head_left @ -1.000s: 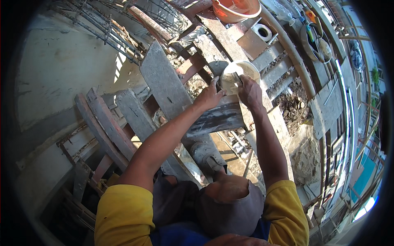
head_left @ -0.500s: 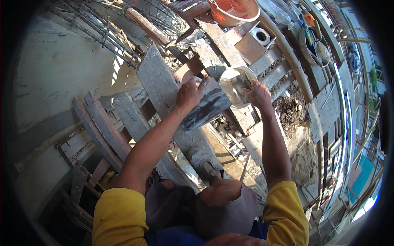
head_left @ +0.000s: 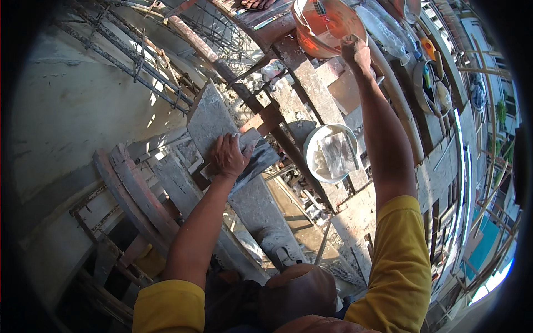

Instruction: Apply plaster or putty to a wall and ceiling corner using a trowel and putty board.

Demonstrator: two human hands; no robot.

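Observation:
My left hand (head_left: 229, 158) is closed on a flat, dark grey rectangular plate (head_left: 258, 162), smeared with pale paste, above a grey plank (head_left: 208, 122). The hand hides how the plate is gripped. My right arm reaches far forward, and my right hand (head_left: 356, 53) is a fist at the near right rim of an orange bucket (head_left: 311, 39). What it holds is hidden. A white bucket (head_left: 308, 161) of pale paste stands nearer, with a grey flat blade-like piece (head_left: 337, 152) left in it.
Spaced planks (head_left: 302, 72) with gaps and rubble form the platform. Steel rebar (head_left: 125, 53) crosses the upper left by a wall (head_left: 61, 111). A tub of tools (head_left: 425, 91) stands at the right. Another person's fingers or toes (head_left: 258, 4) show at the top.
My right hand has let go of the grey piece in the white bucket and moved forward to the orange bucket. My left hand has moved left and lower with the plate. The view has shifted.

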